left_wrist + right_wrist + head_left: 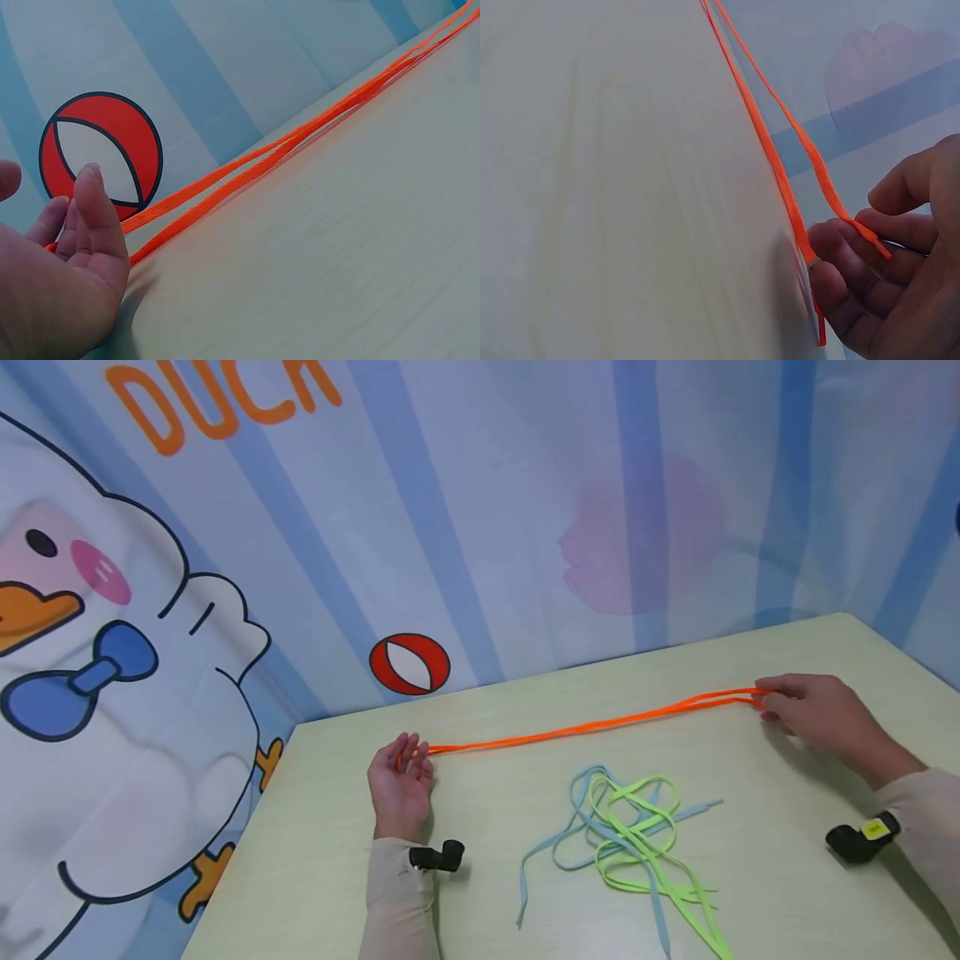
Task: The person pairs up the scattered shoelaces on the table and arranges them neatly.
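A bright orange shoelace (pixel 555 737), doubled into two strands, stretches between the two hands just over the table. My left hand (pixel 401 789), palm up, has its curled fingers hooked through the lace's folded end. In the left wrist view the strands of the orange shoelace (pixel 300 142) run away from behind the fingers (pixel 97 210). My right hand (pixel 817 714) holds the two tipped ends at the far right. Seen from the right wrist, one plastic tip (pixel 885 249) lies across the fingers, and the other tip (pixel 822 330) pokes out below them.
A green shoelace (pixel 637 835) and a light blue shoelace (pixel 558 839) lie in a loose tangle on the pale wooden table (pixel 300 860), nearer than the orange one. A printed cloth backdrop (pixel 510 527) with a duck rises behind the table's far edge.
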